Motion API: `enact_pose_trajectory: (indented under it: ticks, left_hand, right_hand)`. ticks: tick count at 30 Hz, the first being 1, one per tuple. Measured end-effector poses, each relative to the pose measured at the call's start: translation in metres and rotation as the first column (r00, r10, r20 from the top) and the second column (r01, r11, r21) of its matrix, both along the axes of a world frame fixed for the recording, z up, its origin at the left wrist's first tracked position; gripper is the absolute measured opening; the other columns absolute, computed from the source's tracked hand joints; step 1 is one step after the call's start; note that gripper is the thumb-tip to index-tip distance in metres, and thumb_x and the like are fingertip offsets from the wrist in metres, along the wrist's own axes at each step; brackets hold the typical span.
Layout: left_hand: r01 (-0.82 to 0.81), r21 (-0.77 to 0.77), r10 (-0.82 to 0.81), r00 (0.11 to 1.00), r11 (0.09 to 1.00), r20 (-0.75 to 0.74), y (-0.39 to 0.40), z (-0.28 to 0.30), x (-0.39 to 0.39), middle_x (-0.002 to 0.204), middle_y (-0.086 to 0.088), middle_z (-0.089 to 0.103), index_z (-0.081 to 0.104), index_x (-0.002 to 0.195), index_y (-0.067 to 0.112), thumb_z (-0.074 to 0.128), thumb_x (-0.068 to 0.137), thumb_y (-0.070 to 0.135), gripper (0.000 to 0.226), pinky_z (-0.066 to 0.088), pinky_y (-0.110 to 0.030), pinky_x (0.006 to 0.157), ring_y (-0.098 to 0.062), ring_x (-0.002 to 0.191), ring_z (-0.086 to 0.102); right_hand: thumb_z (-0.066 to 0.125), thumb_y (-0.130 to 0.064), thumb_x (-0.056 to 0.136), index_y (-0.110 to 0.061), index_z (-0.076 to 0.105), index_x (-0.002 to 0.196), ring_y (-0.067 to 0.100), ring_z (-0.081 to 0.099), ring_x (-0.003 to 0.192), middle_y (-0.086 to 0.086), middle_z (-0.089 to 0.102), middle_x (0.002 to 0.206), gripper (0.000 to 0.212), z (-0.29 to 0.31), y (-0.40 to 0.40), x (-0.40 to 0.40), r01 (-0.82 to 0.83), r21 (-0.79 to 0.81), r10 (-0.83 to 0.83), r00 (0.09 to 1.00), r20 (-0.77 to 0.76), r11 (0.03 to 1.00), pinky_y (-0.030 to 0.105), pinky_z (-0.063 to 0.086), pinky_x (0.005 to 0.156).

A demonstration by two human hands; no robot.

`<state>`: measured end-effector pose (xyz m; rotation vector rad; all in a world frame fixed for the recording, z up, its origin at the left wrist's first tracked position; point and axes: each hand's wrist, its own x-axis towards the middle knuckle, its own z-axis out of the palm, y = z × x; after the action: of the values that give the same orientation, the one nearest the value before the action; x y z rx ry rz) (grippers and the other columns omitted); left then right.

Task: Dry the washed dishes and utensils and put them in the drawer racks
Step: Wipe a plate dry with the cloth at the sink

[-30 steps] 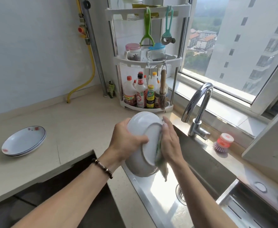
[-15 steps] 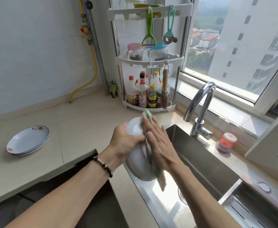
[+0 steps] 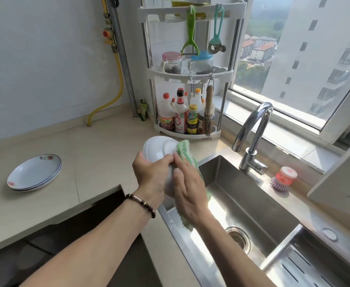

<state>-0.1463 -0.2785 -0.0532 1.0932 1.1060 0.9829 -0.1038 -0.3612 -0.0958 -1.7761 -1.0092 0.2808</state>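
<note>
Fingers of our left hand [image 3: 149,175] curl round the white bowl [image 3: 159,148]. Our right hand [image 3: 187,191], at its 4 o'clock, presses the green cloth [image 3: 184,150] flat against it.

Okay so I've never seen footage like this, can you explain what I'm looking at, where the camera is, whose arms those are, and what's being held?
There is no machine here. A person wears a wide-angle camera on the head, looking down at their own arms, and this single view is all there is. The left hand, with a bead bracelet on its wrist, grips a white bowl turned on its side. The right hand presses a green cloth against the bowl, apparently wiping it dry, above the edge of a steel sink. On the counter to the left lie stacked plates. A corner rack holds bottles and jars, and a scrub brush sits behind the faucet.
</note>
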Motion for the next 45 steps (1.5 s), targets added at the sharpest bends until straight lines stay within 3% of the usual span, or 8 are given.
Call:
enact_pose_trajectory:
  ticks: [4, 6, 12, 19, 26, 31, 37, 45]
  left_hand:
    - [-0.003, -0.063, 0.006, 0.999, 0.998, 0.04, 0.0, 0.001, -0.003, 0.089, -0.008, 0.07, 0.061, 0.095, 0.013, 0.079, 0.07, -0.003, 0.035, 0.055, -0.027, 0.056, -0.021, 0.072, 0.069]
    - [0.009, -0.062, -0.006, 0.999, 0.998, 0.051, 0.001, 0.0, -0.008, 0.087, -0.005, 0.068, 0.06, 0.096, 0.013, 0.077, 0.072, -0.005, 0.035, 0.053, -0.025, 0.055, -0.018, 0.07, 0.065]
    - [-0.033, -0.105, 0.039, 0.997, 0.994, 0.063, 0.013, -0.003, -0.018, 0.089, -0.008, 0.068, 0.061, 0.101, 0.009, 0.075, 0.071, -0.006, 0.036, 0.052, -0.027, 0.056, -0.022, 0.07, 0.065]
    - [0.333, 0.026, -0.332, 0.942, 0.942, -0.05, 0.022, -0.004, -0.054, 0.102, -0.009, 0.073, 0.066, 0.106, 0.015, 0.081, 0.062, -0.006, 0.051, 0.061, -0.042, 0.077, -0.028, 0.095, 0.07]
    - [0.544, 0.194, -0.488, 0.83, 0.817, -0.271, 0.033, -0.006, -0.078, 0.095, -0.012, 0.073, 0.066, 0.101, 0.01, 0.08, 0.054, 0.0, 0.05, 0.059, -0.036, 0.07, -0.024, 0.086, 0.071]
    - [0.533, 0.268, -0.422, 0.825, 0.803, -0.376, 0.042, -0.003, -0.106, 0.091, 0.003, 0.071, 0.066, 0.097, 0.021, 0.085, 0.054, 0.009, 0.048, 0.051, -0.021, 0.063, -0.013, 0.082, 0.068]
    - [0.546, 0.288, -0.401, 0.807, 0.787, -0.435, 0.057, -0.01, -0.132, 0.091, -0.002, 0.072, 0.063, 0.099, 0.014, 0.083, 0.062, -0.006, 0.047, 0.056, -0.033, 0.066, -0.013, 0.08, 0.068]
    - [0.525, 0.365, -0.286, 0.793, 0.769, -0.539, 0.069, -0.006, -0.224, 0.073, 0.009, 0.056, 0.056, 0.083, 0.019, 0.072, 0.053, 0.021, 0.034, 0.039, -0.02, 0.054, -0.003, 0.06, 0.048]
  right_hand:
    - [0.023, -0.038, 0.097, -0.019, 0.052, 0.145, 0.002, 0.038, 0.137, 0.0, 0.053, 0.148, 0.059, -0.015, 0.003, 0.002, 0.118, 0.116, -0.126, 0.99, 0.066, 0.986, 0.039, 0.024, 0.121]
    - [0.022, -0.037, 0.096, -0.022, 0.05, 0.146, -0.002, 0.026, 0.141, -0.001, 0.047, 0.153, 0.059, -0.017, 0.003, 0.018, 0.178, 0.054, -0.173, 0.98, -0.098, 0.982, 0.044, 0.017, 0.124]
    - [0.022, -0.044, 0.097, -0.028, 0.031, 0.156, 0.008, 0.013, 0.152, -0.012, 0.031, 0.159, 0.062, -0.015, 0.007, -0.017, 0.035, -0.013, -0.035, 0.999, 0.028, 0.999, 0.034, 0.01, 0.125]
    - [0.02, -0.055, 0.081, -0.028, 0.058, 0.128, 0.033, 0.063, 0.102, 0.011, 0.068, 0.11, 0.067, -0.017, 0.034, 0.036, 0.264, -0.073, -0.271, 0.878, -0.394, 0.962, 0.055, 0.05, 0.093]
    - [0.027, -0.031, 0.089, -0.021, 0.063, 0.13, 0.015, 0.054, 0.115, 0.0, 0.065, 0.13, 0.055, 0.02, 0.065, 0.006, -0.193, 0.051, 0.182, 0.969, 0.168, 0.98, 0.031, 0.041, 0.099]
    - [0.027, -0.031, 0.091, -0.011, 0.063, 0.123, 0.022, 0.061, 0.105, 0.004, 0.066, 0.116, 0.052, 0.002, 0.076, 0.02, -0.147, 0.087, 0.159, 0.975, -0.157, 0.985, 0.044, 0.049, 0.095]
    - [0.031, -0.025, 0.09, -0.021, 0.064, 0.129, 0.013, 0.05, 0.126, -0.006, 0.062, 0.132, 0.051, 0.006, 0.096, -0.057, -0.337, 0.145, 0.317, 0.937, 0.148, 0.93, 0.032, 0.037, 0.106]
    - [0.034, -0.027, 0.098, -0.019, 0.066, 0.093, 0.023, 0.063, 0.089, 0.003, 0.069, 0.089, 0.034, -0.018, 0.125, -0.104, -0.115, 0.06, 0.13, 0.861, -0.491, 0.991, 0.032, 0.049, 0.072]
